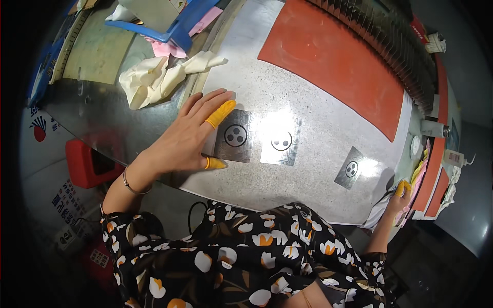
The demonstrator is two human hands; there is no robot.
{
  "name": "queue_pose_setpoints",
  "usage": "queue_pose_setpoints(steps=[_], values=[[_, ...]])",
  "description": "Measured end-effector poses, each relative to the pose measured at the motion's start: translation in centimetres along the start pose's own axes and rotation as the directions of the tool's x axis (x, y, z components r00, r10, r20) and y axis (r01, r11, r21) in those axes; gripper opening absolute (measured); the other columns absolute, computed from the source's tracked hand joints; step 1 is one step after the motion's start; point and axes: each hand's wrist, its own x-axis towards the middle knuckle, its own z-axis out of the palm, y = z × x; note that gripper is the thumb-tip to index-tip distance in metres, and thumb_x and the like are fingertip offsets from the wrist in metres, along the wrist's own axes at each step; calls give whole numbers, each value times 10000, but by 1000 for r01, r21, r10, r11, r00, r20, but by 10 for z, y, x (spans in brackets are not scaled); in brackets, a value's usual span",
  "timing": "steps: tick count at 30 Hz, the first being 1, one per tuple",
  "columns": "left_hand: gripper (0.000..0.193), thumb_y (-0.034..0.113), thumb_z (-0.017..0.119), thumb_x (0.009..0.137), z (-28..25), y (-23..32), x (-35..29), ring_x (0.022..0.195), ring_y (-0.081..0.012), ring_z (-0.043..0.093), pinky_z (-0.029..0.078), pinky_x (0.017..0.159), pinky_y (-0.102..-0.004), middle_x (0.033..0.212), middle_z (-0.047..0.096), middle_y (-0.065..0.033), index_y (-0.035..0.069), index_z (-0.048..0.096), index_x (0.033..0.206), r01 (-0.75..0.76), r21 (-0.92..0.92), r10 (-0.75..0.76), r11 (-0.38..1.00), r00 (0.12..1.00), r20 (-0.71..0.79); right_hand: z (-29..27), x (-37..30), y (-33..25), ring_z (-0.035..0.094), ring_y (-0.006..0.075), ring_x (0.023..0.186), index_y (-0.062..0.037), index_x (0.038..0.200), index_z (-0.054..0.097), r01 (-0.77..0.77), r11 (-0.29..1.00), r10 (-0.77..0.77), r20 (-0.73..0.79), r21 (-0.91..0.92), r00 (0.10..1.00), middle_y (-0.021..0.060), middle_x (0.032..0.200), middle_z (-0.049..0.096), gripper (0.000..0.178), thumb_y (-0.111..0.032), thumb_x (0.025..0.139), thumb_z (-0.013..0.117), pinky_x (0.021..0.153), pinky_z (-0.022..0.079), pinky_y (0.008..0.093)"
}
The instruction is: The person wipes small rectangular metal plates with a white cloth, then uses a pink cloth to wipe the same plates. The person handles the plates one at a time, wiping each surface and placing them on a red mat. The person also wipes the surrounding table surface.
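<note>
My left hand is spread at the left side of a silver metal plate bearing a black ring with three dots. Yellow finger cots cover its index finger and thumb, which lie by the plate's upper and lower left corners; whether they touch it I cannot tell. Beside it lies a matching plate, partly washed out by glare. A third such plate sits tilted farther right. At the table's right end, my right hand, also with yellow cots, has its fingers closed near a white cloth; what they hold is hidden.
An orange-red mat covers the table's far part, before a rack of upright thin sheets. At the left are a crumpled cream cloth and a blue bin. Bottles and coloured cloths lie right. A red stool stands below.
</note>
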Motion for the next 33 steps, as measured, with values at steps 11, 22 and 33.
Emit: queue_pose_setpoints(steps=[11, 22, 33], values=[[967, 221, 823, 461, 11, 8, -8, 1121, -349, 356, 271, 989, -444, 1210, 347, -188, -4, 348, 1273, 52, 24, -51, 998, 998, -42, 0, -1, -3, 520, 125, 774, 41, 911, 576, 88, 994, -88, 6, -62, 996, 61, 856, 593, 127, -63, 839, 583, 719, 420, 245], [899, 220, 746, 550, -112, 42, 155, 1106, -359, 409, 338, 946, -382, 1202, 399, -193, 15, 318, 1313, -134, 232, 231, 963, 855, -464, 3, -5, -7, 553, 176, 778, 21, 866, 585, 23, 999, -25, -81, -29, 996, 80, 808, 605, 149, -95, 785, 632, 752, 423, 289], [697, 337, 713, 600, -101, 44, 467, 1090, -303, 442, 397, 877, -423, 1132, 467, -134, -15, 484, 1158, -34, 637, 121, 770, 988, -94, 5, -5, -29, 504, 123, 709, 8, 845, 581, -79, 976, 91, -52, 205, 994, 47, 764, 566, 138, -93, 772, 642, 659, 406, 249]])
